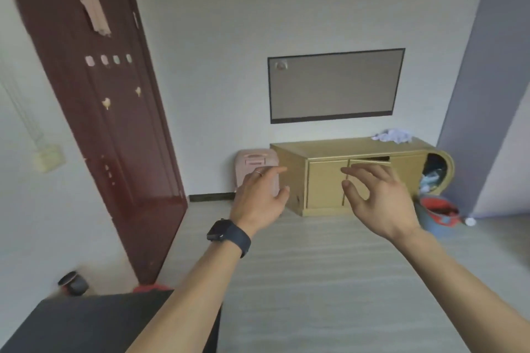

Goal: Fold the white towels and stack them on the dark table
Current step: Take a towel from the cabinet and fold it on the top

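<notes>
Nearest to me, at lower left, a corner of the dark desk (86,321) is in view; my left forearm passes over its right edge. Both arms are stretched forward above the pale floor (315,281). The left hand (259,198) is raised with fingers straight and loosely spread, gripping nothing; it has a dark watch (228,233) on the wrist and a ring (258,172) on one finger. The right hand (378,198) is at the same height, fingers relaxed and slightly bent, thumb apart, likewise gripping nothing. The two hands are apart, with a clear gap between them.

To the left a dark red door (114,123) stands open. Beyond the hands a yellow cabinet (324,149) stands against the far wall; a pink bin (253,163) is just beside its left end, and a blue and red bucket (438,213) is on the floor near its right end.

The white towels (393,135) lie crumpled in a heap on the right end of the cabinet top; they are well apart from both hands, above and to the right of the right hand in view, and far from the dark desk. A grey screen (335,86) hangs on the wall above the cabinet.
</notes>
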The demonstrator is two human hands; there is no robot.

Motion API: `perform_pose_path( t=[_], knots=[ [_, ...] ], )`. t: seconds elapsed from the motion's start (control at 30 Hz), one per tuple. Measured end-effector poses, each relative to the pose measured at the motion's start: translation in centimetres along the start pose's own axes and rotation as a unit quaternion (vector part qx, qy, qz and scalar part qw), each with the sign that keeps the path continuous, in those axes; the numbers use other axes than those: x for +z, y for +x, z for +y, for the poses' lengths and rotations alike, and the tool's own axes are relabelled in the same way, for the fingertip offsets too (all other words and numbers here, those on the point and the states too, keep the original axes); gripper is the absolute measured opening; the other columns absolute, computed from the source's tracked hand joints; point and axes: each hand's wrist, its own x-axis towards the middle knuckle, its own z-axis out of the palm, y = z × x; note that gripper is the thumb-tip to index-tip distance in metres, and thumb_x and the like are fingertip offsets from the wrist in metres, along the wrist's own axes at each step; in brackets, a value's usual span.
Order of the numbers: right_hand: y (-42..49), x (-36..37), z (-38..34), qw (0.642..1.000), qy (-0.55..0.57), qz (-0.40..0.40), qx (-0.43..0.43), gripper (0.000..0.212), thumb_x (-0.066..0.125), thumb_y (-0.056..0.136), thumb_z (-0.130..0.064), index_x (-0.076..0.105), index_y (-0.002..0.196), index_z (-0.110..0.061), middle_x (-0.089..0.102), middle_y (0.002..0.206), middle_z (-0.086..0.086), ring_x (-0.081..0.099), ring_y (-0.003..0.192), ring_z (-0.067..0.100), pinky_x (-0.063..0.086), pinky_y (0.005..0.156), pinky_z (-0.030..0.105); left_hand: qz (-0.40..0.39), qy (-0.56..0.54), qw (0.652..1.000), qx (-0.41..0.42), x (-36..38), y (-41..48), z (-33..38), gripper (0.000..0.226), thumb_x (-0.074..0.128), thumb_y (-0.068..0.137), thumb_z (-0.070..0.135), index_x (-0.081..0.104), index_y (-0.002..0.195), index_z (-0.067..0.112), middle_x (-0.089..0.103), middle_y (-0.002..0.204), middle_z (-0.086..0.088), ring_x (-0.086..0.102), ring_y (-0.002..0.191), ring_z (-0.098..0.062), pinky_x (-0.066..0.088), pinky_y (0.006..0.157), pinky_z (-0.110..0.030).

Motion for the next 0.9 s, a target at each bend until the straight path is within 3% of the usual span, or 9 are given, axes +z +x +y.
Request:
perform_pose_path(
  t=[0.13,0.23,0.37,0.47,0.7,0.9],
  knots=[
    [1.7,-3.6,8.2,0.999,-0.033,0.019,0.021,0.024,0.058,0.094,-0.037,0.069,0.115,-0.031,0.067,0.118,-0.004,0.051,0.117,0.03,0.049,0.088,0.05,0.011,0.012,0.999,0.049,5.5,4.6,5.8,0.046,0.054,0.096,0.036,0.047,0.141,0.034,0.048,0.145,0.006,0.039,0.135,-0.016,0.035,0.109,-0.031],
    [3.7,-5.4,14.2,0.998,-0.049,0.035,0.027,0.027,0.054,0.095,-0.041,0.069,0.115,-0.031,0.068,0.116,-0.005,0.052,0.114,0.03,0.049,0.089,0.049,0.014,0.013,0.998,0.065,9.7,8.2,9.1,0.046,0.054,0.096,0.037,0.047,0.141,0.034,0.047,0.146,0.007,0.038,0.137,-0.014,0.032,0.111,-0.029],
    [6.5,-6.9,21.1,0.997,-0.062,0.03,0.044,0.025,0.059,0.093,-0.038,0.07,0.115,-0.032,0.069,0.115,-0.006,0.053,0.115,0.027,0.05,0.089,0.045,0.014,-0.011,0.998,0.054,14.9,12.9,12.5,0.045,0.054,0.096,0.036,0.048,0.141,0.034,0.047,0.145,0.009,0.037,0.137,-0.012,0.032,0.111,-0.027],
    [8.9,-7.2,25.8,0.996,-0.074,0.02,0.053,0.03,0.052,0.093,-0.044,0.069,0.115,-0.034,0.068,0.115,-0.009,0.053,0.116,0.025,0.048,0.088,0.043,0.008,-0.002,0.998,0.061,18.6,16.7,14.3,0.045,0.055,0.095,0.036,0.048,0.14,0.034,0.049,0.143,0.009,0.04,0.135,-0.013,0.034,0.11,-0.028],
    [14.7,-4.9,36.1,0.991,-0.095,-0.028,0.094,0.028,0.055,0.094,-0.041,0.067,0.119,-0.035,0.065,0.122,-0.011,0.048,0.122,0.023,0.039,0.094,0.04,-0.013,0.002,0.998,0.063,26.8,26.5,16.4,0.046,0.055,0.095,0.034,0.048,0.14,0.034,0.046,0.145,0.009,0.039,0.135,-0.013,0.033,0.108,-0.026],
    [21.1,-0.4,45.7,0.988,-0.108,-0.014,0.114,0.024,0.058,0.093,-0.04,0.069,0.114,-0.036,0.066,0.119,-0.012,0.051,0.118,0.024,0.04,0.093,0.041,-0.028,-0.023,0.997,0.069,34.9,37.7,16.0,0.045,0.055,0.096,0.035,0.049,0.14,0.033,0.046,0.146,0.008,0.04,0.135,-0.013,0.036,0.112,-0.033]
  ],
)
